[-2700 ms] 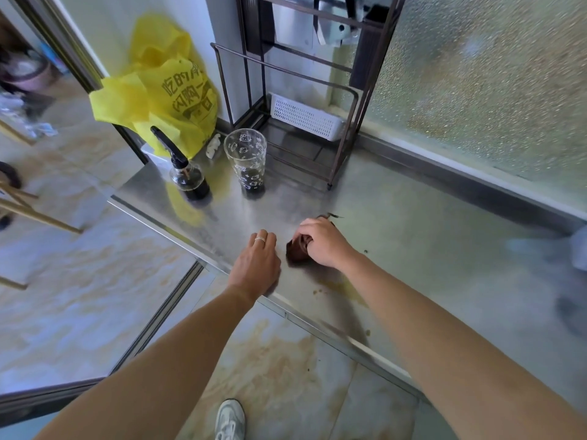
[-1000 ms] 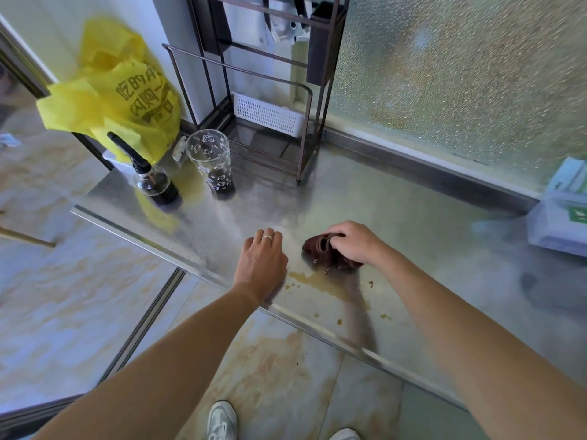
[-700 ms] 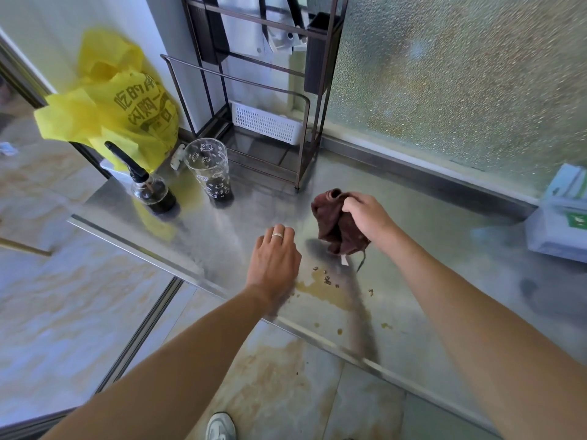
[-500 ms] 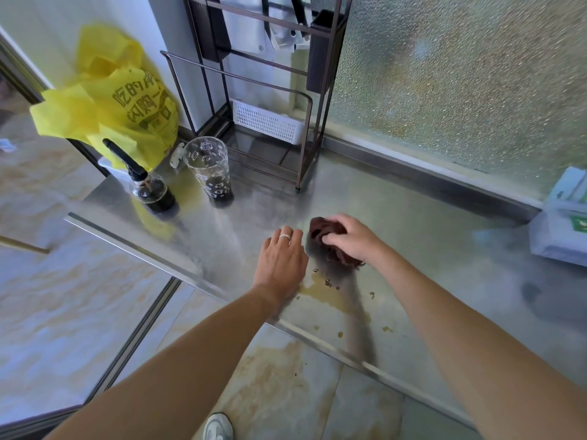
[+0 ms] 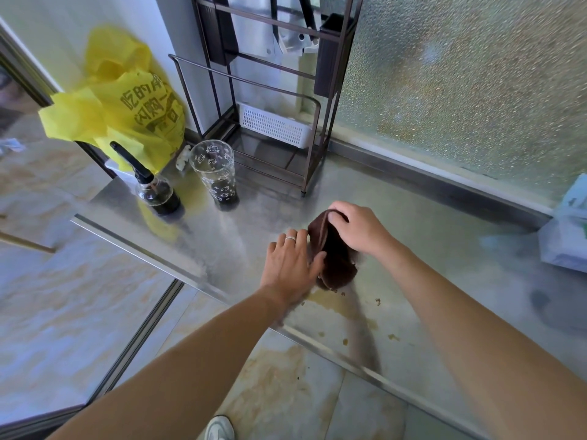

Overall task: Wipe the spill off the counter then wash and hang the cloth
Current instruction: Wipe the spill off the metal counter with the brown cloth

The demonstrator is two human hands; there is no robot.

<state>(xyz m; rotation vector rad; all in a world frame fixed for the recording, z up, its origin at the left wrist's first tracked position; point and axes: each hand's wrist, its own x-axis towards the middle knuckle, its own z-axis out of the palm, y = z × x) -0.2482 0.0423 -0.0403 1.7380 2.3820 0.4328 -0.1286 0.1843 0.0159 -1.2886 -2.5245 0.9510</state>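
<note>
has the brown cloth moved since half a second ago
Yes. The brown cloth is lifted off the counter into both hands, hanging above the spill instead of pressed flat beside it.

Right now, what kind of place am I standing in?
Most likely a home kitchen or utility corner: a stainless steel counter under a frosted window, a metal storage rack at the back, and a printed drinking glass beside a spray bottle.

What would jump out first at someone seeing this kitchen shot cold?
Mid-counter, the right hand pinches a dark brown cloth while the left hand touches its side. A brownish spill with crumbs lies just in front of them, and a bright yellow bag glows at the back left.
</note>
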